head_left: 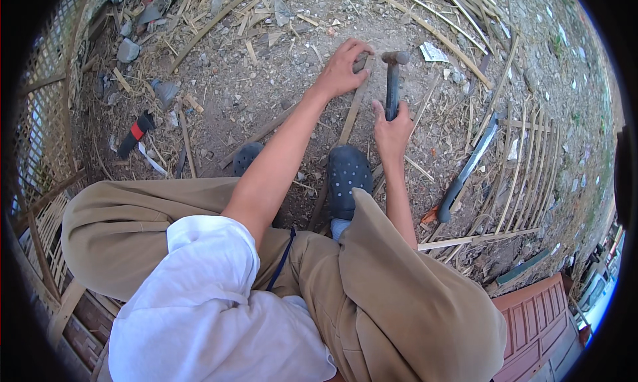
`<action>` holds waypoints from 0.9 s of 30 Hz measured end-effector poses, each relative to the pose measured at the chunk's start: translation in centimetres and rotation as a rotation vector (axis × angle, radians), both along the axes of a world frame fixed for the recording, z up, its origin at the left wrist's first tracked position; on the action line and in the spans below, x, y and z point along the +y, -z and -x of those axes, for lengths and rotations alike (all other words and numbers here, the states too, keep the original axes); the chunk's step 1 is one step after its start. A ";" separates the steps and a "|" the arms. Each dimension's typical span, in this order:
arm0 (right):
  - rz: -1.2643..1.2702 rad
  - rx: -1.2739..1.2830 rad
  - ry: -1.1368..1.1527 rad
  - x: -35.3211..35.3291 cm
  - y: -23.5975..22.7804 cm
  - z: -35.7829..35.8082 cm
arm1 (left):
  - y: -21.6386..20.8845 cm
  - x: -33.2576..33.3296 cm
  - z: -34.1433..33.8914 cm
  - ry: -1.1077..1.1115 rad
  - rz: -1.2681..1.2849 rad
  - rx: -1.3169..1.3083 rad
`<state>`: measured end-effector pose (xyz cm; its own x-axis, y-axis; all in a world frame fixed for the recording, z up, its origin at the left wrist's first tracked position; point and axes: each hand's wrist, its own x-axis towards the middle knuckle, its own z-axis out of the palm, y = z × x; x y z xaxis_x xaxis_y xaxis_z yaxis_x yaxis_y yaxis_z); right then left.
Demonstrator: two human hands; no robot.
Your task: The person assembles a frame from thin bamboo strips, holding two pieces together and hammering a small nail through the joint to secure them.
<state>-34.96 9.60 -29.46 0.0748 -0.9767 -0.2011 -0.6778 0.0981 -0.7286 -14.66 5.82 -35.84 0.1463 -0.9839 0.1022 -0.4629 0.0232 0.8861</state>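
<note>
My right hand (393, 130) is wrapped round the dark handle of a hammer (392, 83), which stands nearly upright with its rusty head at the top. Just left of the hammer head, my left hand (342, 69) curls its fingers over the far end of a flat bamboo strip (353, 109). A dark lump (360, 64) shows under those fingers; what it is I cannot make out. The strip runs along the ground back to my dark clog (349, 176), whose toe is at its near end. Hammer head and left fingertips are close but apart.
On the right a machete (472, 164) lies beside a slatted bamboo frame (525, 172). A black object with a red band (136, 134) lies at left, near a lattice panel (50, 89). Loose strips and stones litter the dirt. A reddish panel (535, 315) is at lower right.
</note>
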 end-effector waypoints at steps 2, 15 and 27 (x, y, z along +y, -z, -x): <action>-0.073 0.009 0.026 0.5 0.5 -1.0 | 0.0 0.0 0.1 0.001 -0.012 0.003; -0.146 -0.076 0.157 1.0 2.3 -1.6 | -0.5 -0.5 0.4 -0.004 0.010 -0.080; -0.163 -0.071 0.141 1.0 2.3 -1.9 | -1.3 -0.6 0.6 -0.036 -0.068 -0.011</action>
